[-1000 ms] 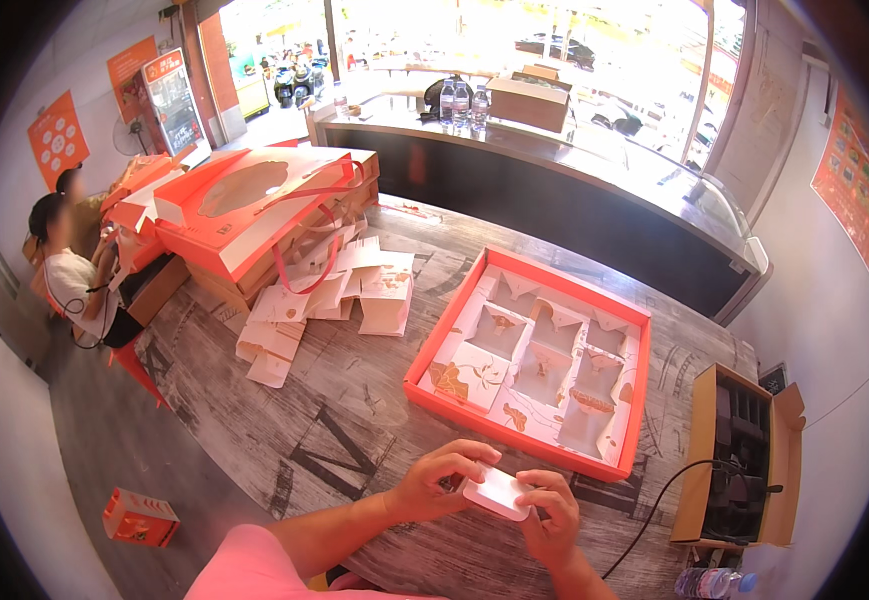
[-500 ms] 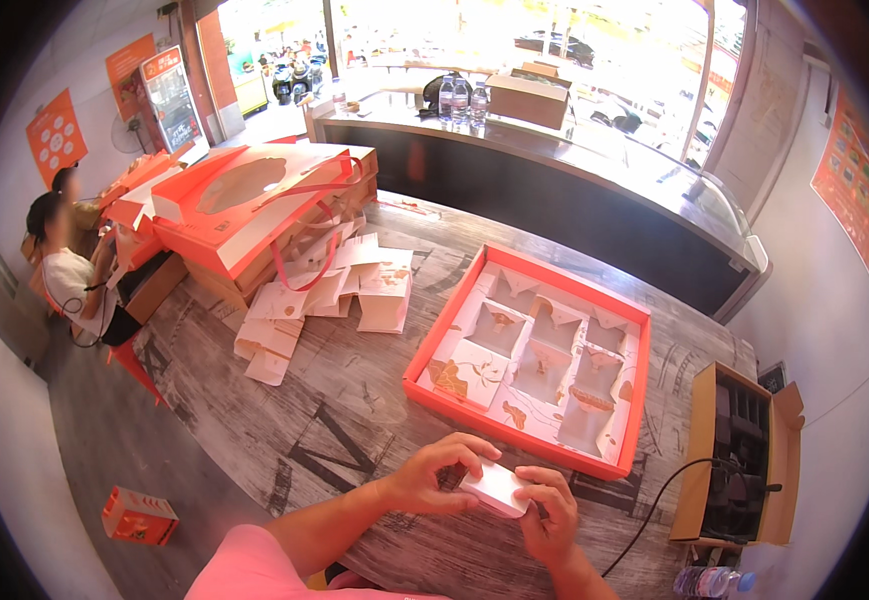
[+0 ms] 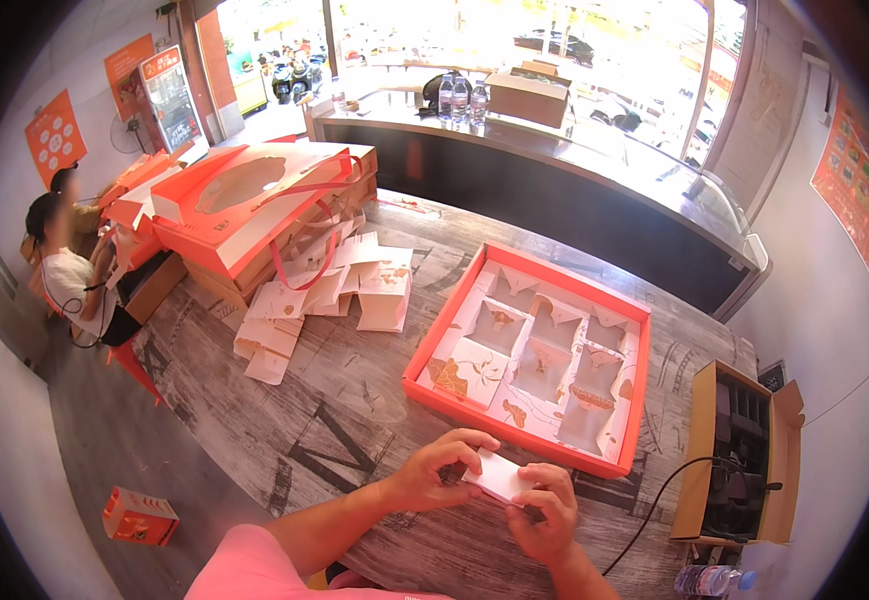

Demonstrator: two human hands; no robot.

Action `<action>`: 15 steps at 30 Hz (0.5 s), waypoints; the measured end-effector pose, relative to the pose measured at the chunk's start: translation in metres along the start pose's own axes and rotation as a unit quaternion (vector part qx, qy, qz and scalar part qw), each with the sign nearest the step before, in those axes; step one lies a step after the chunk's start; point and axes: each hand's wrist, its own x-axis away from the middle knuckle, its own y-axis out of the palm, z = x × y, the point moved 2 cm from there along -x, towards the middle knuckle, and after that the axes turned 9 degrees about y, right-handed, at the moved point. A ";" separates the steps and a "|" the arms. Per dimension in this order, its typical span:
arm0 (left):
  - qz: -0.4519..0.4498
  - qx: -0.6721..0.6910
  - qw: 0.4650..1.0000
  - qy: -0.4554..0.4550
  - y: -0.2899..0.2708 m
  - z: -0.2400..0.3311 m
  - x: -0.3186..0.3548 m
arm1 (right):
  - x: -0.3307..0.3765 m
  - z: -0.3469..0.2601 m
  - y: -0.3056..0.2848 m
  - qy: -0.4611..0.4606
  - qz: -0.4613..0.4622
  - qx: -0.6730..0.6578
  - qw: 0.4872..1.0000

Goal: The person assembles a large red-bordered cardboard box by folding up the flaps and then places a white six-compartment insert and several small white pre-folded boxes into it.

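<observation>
Between my two hands, low over the near part of the table, is a small white folded card piece point(image 3: 498, 476). My left hand point(image 3: 436, 472) pinches its left end between thumb and fingers. My right hand point(image 3: 546, 508) grips its right end the same way. Just beyond them lies an open red gift box tray point(image 3: 417, 388) with a white, gold-patterned card insert divided into several compartments. One front-left compartment is covered by a white patterned card piece point(image 3: 467, 374). The underside of the held piece is hidden.
Left of the tray lies a pile of flattened white card pieces point(image 3: 284, 318), beside stacked red-and-white boxes point(image 3: 244, 195) with ribbon handles. At right stand an open brown carton point(image 3: 692, 490) with black items and a bottle point(image 3: 709, 580). A black cable point(image 3: 654, 505) crosses the table. Other people work far left.
The white card piece has tilted in my hands, so its broad top face shows more and its near side less. My fingers shifted slightly; the tray stayed put.
</observation>
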 end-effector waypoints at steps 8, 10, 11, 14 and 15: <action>0.009 -0.004 1.000 0.024 0.000 0.000 -0.002 | 0.000 -0.001 0.000 0.010 0.005 -0.005 1.000; 0.005 -0.009 0.999 0.031 0.000 0.000 -0.003 | 0.001 0.001 0.000 0.009 0.007 -0.006 1.000; 0.003 -0.006 1.000 0.024 -0.001 0.000 -0.003 | 0.001 0.001 0.000 0.009 0.008 -0.006 1.000; -0.003 -0.001 1.000 0.013 -0.001 0.001 -0.003 | 0.001 0.000 0.000 0.010 0.009 -0.006 1.000; -0.004 -0.001 1.000 0.016 -0.001 0.001 -0.003 | 0.001 0.000 0.000 0.011 0.008 -0.007 1.000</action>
